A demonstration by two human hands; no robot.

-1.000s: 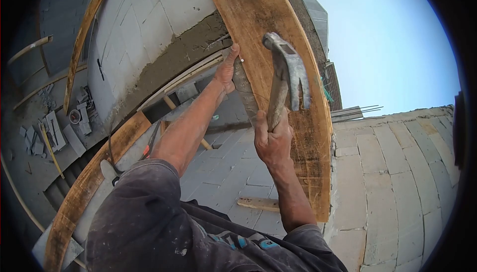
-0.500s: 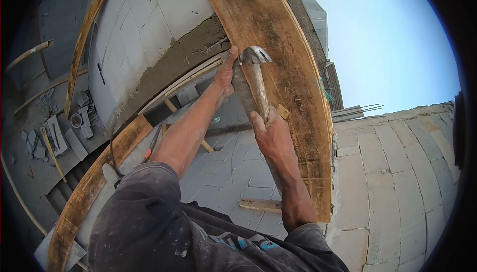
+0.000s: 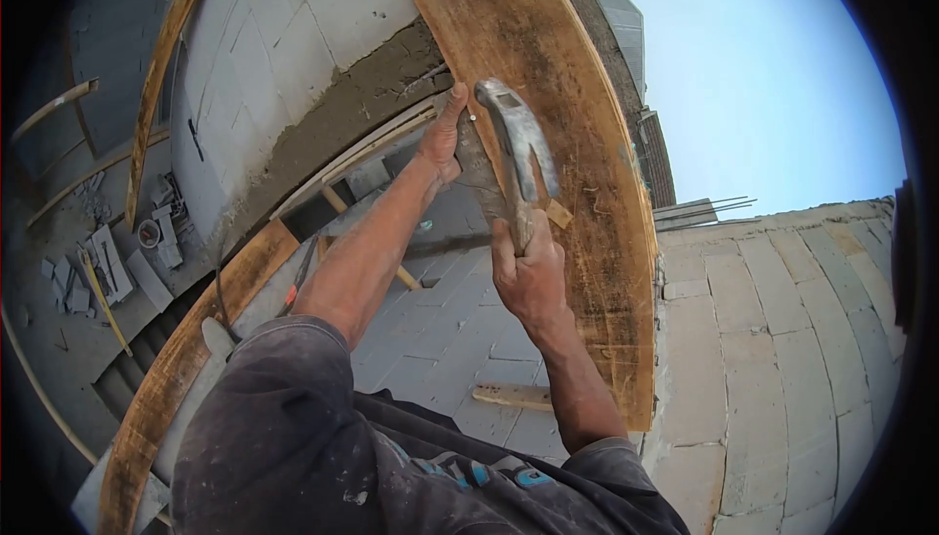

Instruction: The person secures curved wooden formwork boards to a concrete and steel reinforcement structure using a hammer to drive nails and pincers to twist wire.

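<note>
Fingers [image 3: 550, 257] of the right hand [image 3: 536, 290] closed around hammer [image 3: 520, 139]; left hand's [image 3: 442, 146] finger state cannot be told.
Nail-driving judged in hand; striking nail [image 3: 472, 117] calls for thumb clearance.

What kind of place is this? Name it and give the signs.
Likely a building site: a block wall, wet-looking mortar under a panel, and a hammer in the right hand.
</note>
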